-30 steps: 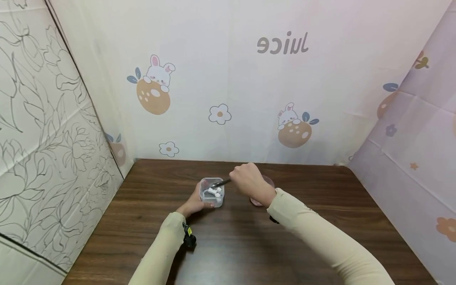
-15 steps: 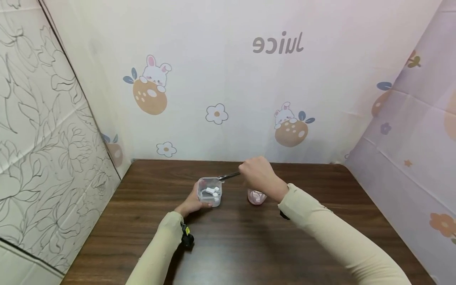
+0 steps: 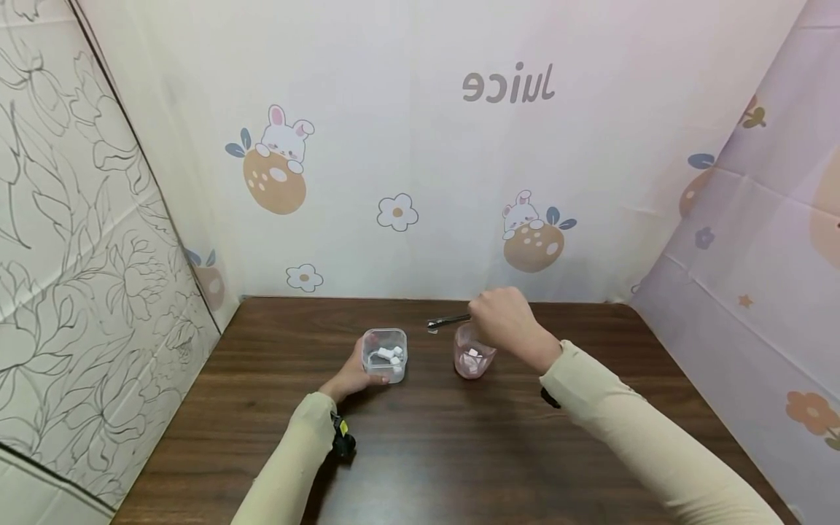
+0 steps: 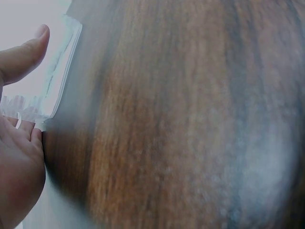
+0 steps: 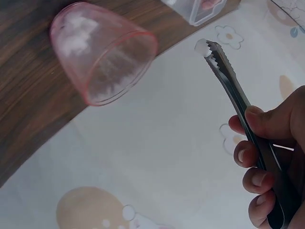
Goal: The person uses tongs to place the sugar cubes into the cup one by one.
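Observation:
My left hand [image 3: 349, 375] grips a small clear plastic container [image 3: 397, 377] at its left side, with several white cube-like pieces [image 3: 387, 353] inside. Seen from the left wrist, the thumb [image 4: 26, 57] lies along the container's side and the other fingers are partly hidden. My right hand [image 3: 508, 321] holds dark metal tongs [image 5: 233, 88], fingers curled round the handles. At the tongs' toothed tips is a small whitish piece [image 5: 203, 47]. The tips are between the container and a pink see-through cup [image 5: 119, 62], which holds white pieces [image 5: 78, 36].
The cup and container stand on a dark wood-grain table [image 3: 420, 467]. A patterned cloth backdrop [image 3: 420, 146] rises behind its far edge. Printed cloth walls flank the table left and right. A small black camera [image 3: 344, 441] sits at the left wrist.
My right hand has moved right, lifting the tongs out of the container with a small piece at the tips. The cup has come into fuller view. The left hand stays on the container.

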`<state>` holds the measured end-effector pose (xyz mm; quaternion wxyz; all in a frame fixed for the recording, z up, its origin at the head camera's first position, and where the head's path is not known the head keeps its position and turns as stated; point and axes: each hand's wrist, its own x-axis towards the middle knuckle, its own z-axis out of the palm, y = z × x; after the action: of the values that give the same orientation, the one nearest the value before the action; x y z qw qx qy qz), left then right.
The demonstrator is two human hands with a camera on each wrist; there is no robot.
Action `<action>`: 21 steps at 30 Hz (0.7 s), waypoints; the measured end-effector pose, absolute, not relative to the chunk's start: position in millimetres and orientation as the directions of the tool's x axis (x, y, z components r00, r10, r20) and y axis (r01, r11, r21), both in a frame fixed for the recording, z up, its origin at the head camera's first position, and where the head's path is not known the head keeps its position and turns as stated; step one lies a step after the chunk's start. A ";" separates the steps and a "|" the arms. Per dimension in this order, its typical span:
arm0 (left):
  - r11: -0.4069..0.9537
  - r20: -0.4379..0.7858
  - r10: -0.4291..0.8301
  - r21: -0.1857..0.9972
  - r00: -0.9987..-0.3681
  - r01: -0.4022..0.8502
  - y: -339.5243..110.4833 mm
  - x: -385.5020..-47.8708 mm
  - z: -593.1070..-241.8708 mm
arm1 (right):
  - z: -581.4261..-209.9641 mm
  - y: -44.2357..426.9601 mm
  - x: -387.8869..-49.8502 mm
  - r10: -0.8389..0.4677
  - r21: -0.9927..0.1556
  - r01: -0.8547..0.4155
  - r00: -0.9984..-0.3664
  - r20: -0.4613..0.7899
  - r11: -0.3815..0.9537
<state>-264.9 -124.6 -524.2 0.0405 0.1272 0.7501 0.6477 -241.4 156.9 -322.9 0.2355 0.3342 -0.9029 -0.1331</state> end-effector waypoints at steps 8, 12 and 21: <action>0.115 0.115 0.251 0.982 -0.961 0.147 -125.8 -266.3 -524.7 | -328.3 180.6 -243.5 -0.622 0.354 -0.516 -0.696 0.358 0.780; 0.100 0.120 0.261 0.984 -0.958 0.151 -125.7 -259.9 -512.1 | -331.7 193.0 -244.2 -0.605 0.335 -0.507 -0.711 0.359 0.794; 0.135 0.094 0.284 0.981 -0.954 0.137 -125.2 -249.8 -495.7 | -340.6 214.6 -241.3 -0.562 0.302 -0.479 -0.752 0.345 0.825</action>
<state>-249.8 -125.2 -495.7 0.0572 0.1401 0.7512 0.6425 -241.3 214.6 -340.6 0.2145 0.2796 -0.9307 -0.0978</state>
